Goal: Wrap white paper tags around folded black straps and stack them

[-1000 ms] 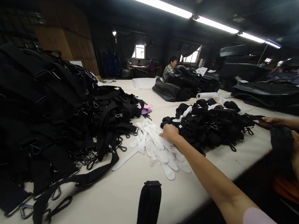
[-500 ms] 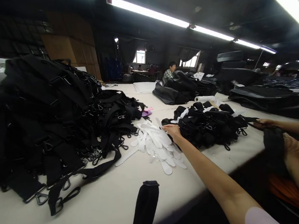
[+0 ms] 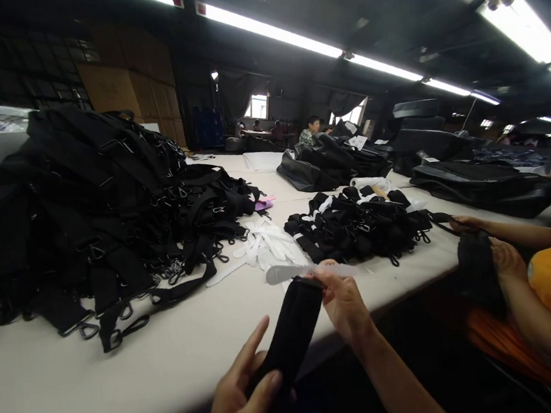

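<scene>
My left hand [image 3: 241,392] is wrapped round the lower part of a black padded strap [image 3: 291,333], with the forefinger stretched out. My right hand [image 3: 344,300] pinches a white plastic strip [image 3: 305,271] level with the strap's upper end. The strip lies crosswise just above the strap's opening. Beyond them, a loose heap of white plastic strips [image 3: 269,242] lies on the white table [image 3: 79,384].
A tall pile of black straps with metal clips [image 3: 92,203] fills the left of the table. A smaller pile of black straps [image 3: 359,225] lies to the right. A co-worker's arms [image 3: 516,262] in an orange top are at the right edge. Black bags [image 3: 329,160] and people sit farther back.
My right hand left the heap of white strips and came back toward me with one strip. My left hand rose into view, bringing the black strap up to meet it.
</scene>
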Demonstrator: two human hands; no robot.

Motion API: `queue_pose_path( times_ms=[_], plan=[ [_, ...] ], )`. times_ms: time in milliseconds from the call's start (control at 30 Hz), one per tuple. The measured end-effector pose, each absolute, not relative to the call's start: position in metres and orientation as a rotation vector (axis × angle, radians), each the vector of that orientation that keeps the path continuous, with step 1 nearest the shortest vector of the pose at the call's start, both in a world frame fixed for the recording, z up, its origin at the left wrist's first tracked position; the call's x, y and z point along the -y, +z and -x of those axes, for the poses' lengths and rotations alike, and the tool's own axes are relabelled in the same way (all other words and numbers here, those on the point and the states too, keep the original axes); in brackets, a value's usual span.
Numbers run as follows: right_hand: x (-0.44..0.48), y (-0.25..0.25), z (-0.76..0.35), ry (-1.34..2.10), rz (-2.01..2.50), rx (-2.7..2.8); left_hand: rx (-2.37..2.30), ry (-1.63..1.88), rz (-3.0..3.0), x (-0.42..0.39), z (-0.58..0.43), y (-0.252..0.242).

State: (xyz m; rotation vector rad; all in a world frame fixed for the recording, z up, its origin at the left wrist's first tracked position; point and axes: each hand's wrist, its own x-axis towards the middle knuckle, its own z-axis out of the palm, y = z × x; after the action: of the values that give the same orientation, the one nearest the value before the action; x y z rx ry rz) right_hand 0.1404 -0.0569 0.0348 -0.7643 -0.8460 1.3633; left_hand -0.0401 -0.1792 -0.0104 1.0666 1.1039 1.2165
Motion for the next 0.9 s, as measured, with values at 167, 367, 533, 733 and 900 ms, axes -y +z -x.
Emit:
queue_pose_path(
  times_ms=[167, 367, 533, 733, 900],
  plan=[
    [0.140, 0.004, -0.130, 1.683, 0.651, 0.709, -0.732, 1.162, -0.797, 0.160, 0.010, 0.001],
    [0.162, -0.013, -0.151, 1.531, 0.847, 0.907, -0.731, 1.088, -0.851, 0.172, 0.006, -0.008],
    [0.174, -0.031, -0.160, 1.165, 1.130, 1.201, -0.796, 1.077, -0.939, 0.180, 0.007, -0.018],
    [0.192, -0.054, -0.164, 1.108, 1.150, 1.345, -0.942, 0.934, -1.035, 0.191, 0.017, -0.027],
    [0.212, -0.082, -0.174, 1.509, 1.025, 1.403, -0.986, 0.798, -0.990, 0.200, 0.038, -0.046]
  ],
)
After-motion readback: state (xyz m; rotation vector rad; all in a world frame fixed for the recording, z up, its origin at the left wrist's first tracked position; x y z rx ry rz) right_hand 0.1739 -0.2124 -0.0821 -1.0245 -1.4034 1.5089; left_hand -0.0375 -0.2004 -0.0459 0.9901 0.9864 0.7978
